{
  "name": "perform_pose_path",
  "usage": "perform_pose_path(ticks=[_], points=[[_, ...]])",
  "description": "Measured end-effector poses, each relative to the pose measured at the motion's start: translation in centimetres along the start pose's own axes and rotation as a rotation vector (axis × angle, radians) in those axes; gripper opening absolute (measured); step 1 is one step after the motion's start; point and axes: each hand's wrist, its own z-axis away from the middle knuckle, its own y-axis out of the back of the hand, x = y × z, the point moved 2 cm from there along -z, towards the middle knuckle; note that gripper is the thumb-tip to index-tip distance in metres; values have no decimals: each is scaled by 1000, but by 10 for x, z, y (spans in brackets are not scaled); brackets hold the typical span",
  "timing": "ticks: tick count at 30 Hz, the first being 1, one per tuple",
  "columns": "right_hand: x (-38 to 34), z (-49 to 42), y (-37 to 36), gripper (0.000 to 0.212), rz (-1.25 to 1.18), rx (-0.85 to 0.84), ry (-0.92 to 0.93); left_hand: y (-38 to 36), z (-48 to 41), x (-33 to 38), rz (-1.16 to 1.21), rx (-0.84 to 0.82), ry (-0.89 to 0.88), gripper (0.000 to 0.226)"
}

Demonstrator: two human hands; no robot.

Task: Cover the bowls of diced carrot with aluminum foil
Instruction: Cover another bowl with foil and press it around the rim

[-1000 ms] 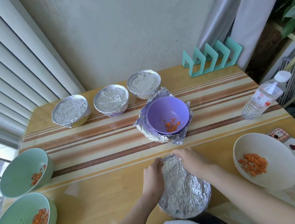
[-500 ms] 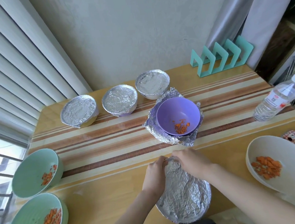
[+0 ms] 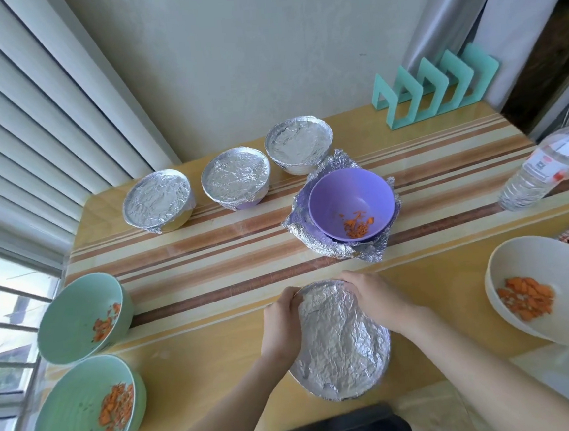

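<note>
Your left hand [image 3: 282, 325] curls over the far-left rim of the foil-capped bowl [image 3: 382, 361], fingers bent down onto the crumpled foil cap [image 3: 336, 348]. Right hand [image 3: 376, 296] mirrors it on the far-right rim, also clasping the foil to the edge. Both forearms run in from below, one along each side of that bowl. Contents under the cap: cannot tell. Just beyond that bowl, a purple bowl [image 3: 346, 192] stands open on a loose foil sheet [image 3: 313, 240], with a small scatter of diced carrot [image 3: 358, 226] at the bottom. Farther beyond and to the left, three capped bowls in a row: [image 3: 158, 200], [image 3: 235, 178], [image 3: 299, 143]. Well left of your bowl, two green bowls [image 3: 68, 313] [image 3: 66, 413], uncovered, a little carrot in each. Well right of it, a white bowl [image 3: 528, 262], uncovered, with a bigger heap of carrot. Far right and beyond, a water bottle [image 3: 547, 168] and a teal rack [image 3: 437, 88]. Your bowl sits near the table's [image 3: 210, 249] near edge. Bare wood shows between it and the green bowls, likewise toward the white bowl. Only a narrow strip separates your knuckles from the loose foil sheet.
</note>
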Motion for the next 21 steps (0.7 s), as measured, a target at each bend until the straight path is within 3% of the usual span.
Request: perform_pose_path(ticks=[2, 8, 15, 21], points=[[2, 0, -1, 41, -7, 26, -9, -2, 0, -1, 13, 11, -5, 19], [2, 2, -2, 32, -32, 88, -26, -10, 0, -7, 65, 45, 66, 21], [20, 9, 3, 50, -16, 81, -101, -30, 11, 0, 138, 75, 189, 24], [39, 16, 21, 37, -38, 70, -135, -51, 24, 15, 216, 170, 314, 28]])
